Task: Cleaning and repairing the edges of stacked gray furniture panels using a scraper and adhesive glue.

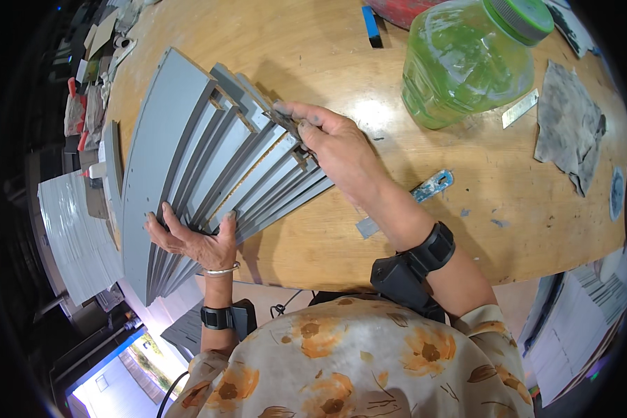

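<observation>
Grey strips (209, 160), fanned, w/ pale tan raw edges on a few. Table (313, 56) warm yellow-brown wood grain. Jar (467, 63) clear green, lid grey-green. Rag (571, 125) mottled grey. Scraper (432, 187) blue, white flecks. Small blue bar (371, 24) at top. Blouse (355, 362) cream w/ orange-brown flower print. Wrist straps (432, 247) black; bangle (221, 270) silver.

I see a round wooden table (327, 56), its top brightly lit and glossy near the middle. A green jar (467, 59) and a grey rag (571, 125) sit at its far right. Left of it stands a cluttered shelf (90, 83). Daylight shines through an opening (118, 383) at lower left.
</observation>
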Available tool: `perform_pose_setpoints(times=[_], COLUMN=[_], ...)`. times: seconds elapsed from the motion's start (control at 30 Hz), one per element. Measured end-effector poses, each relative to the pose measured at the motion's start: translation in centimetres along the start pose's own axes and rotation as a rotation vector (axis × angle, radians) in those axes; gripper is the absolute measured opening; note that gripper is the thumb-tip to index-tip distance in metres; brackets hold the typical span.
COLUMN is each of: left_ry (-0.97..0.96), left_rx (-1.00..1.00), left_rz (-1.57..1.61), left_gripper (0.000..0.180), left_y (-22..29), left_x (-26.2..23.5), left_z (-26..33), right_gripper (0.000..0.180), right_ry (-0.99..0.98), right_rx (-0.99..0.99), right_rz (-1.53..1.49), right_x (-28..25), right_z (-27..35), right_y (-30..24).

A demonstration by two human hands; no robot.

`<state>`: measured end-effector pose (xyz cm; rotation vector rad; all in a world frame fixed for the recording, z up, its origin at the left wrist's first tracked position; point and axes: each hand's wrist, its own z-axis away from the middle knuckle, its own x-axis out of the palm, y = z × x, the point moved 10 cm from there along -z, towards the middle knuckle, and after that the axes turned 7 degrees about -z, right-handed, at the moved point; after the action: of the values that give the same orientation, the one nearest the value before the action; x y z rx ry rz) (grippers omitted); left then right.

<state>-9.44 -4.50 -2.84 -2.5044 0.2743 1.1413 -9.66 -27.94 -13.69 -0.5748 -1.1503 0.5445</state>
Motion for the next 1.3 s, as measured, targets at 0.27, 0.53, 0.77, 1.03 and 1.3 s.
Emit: perform_pose_setpoints(times=[0.27,0.53,0.77,1.03,1.3], left_ry=[-0.018,-0.01,-0.005,-0.031,-0.029], left_rx=[-0.013,0.002,0.019,0.003,-0.002], left_rz=[-0.014,-0.003,-0.003,-0.025,-0.018], left_gripper=[0.097,0.094,0.096,0.101,0.103], left_y=[0.1,0.3,0.3,0.3,0.4], left_x=[0.1,-0.1,0.0,0.1,0.0], left_z=[0.0,-0.2,-0.1,-0.2,-0.2], right_gripper=[0.035,0.035,0.035,0.036,0.037], right_ry=[-0.064,-0.086,-0.117,-0.113,-0.076], right_rx=[0.058,0.056,0.067,0.025,0.035], right_rz=[0.01,0.007,0.027,0.071,0.095], right_x=[0.5,0.5,0.5,0.1,-0.5], right_z=[0.1,0.1,0.6,0.6,1.1], right_y=[-0.2,0.1,0.1,0.2,0.3])
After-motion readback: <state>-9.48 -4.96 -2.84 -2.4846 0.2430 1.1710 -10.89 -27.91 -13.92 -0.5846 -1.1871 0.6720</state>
